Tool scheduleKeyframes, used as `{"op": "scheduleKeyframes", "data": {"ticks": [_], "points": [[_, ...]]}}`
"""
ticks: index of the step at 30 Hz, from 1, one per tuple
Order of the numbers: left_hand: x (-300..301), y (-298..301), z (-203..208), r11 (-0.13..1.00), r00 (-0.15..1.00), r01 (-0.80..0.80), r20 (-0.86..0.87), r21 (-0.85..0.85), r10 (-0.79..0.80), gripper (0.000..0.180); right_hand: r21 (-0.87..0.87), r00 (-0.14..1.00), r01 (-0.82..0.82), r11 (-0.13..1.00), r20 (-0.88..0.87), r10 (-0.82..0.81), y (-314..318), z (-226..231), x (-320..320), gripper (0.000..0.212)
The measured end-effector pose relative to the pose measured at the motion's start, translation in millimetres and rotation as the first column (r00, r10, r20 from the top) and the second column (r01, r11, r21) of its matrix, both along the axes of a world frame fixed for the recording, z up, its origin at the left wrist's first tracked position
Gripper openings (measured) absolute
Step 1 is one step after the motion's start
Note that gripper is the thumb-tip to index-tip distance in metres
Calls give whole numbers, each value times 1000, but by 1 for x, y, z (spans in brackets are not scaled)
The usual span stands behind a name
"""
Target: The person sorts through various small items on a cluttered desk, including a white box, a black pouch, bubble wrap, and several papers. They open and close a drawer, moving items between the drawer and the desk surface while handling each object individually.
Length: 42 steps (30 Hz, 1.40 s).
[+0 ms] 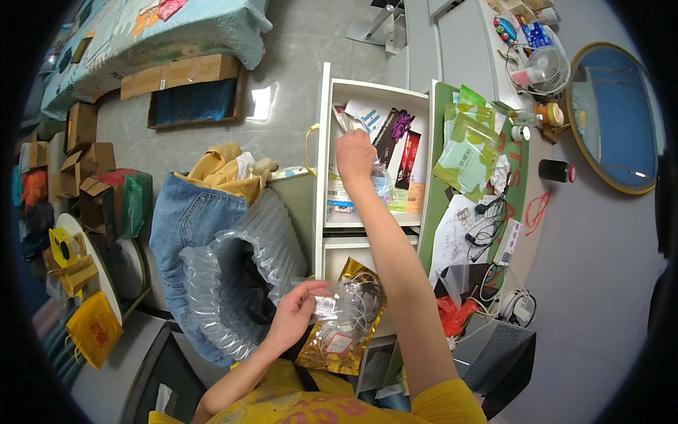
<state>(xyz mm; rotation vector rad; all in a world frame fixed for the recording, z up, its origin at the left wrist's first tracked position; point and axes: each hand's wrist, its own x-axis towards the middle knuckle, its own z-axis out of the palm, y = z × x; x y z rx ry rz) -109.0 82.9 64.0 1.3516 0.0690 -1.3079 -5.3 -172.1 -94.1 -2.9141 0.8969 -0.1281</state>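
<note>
My left hand (298, 311) is closed on the edge of a clear plastic bag (326, 306) with a white barcode label. Just right of it lies a gold-edged pouch (346, 318) with a clear front and pale coiled cables inside. My right hand (355, 155) reaches into the upper white drawer (327, 162), its fingers curled; what they hold, if anything, is hidden. A silvery-white item (347, 120) shows beyond its fingers. To its right in the drawer are a dark flat box (386, 138), a purple hair tie (402, 124) and a red packet (408, 161). Colourful papers (402, 202) lie at the drawer's near end.
Left of the drawers stand an inflated clear air-cushion wrap (212, 283) and blue jeans (173, 233). On the right, a green-topped desk (441, 127) carries green packets (466, 155), black cables (487, 212) and a dark red-capped jar (556, 171). A round mirror (613, 116) stands behind.
</note>
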Motion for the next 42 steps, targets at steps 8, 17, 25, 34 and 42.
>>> {"op": "scheduleKeyframes", "data": {"ticks": [8,17,25,34,42], "points": [[44,-60,-9,958,902,-284,329,-40,281,33,476,974,149,867,81,-211,56,148,-83,18],[63,-77,-41,891,889,-453,87,22,449,27,766,989,-76,638,138,-47,37,117,-94,22],[47,-47,-35,946,951,-308,54,102,303,24,144,946,-298,944,173,273,-100,-12,-14,41],[44,-41,-32,969,972,-229,-29,97,233,24,169,957,-280,945,123,261,-101,8,5,24],[40,-41,-40,977,980,-196,-11,89,198,24,475,939,34,880,287,-191,-88,-25,-4,35]]}}
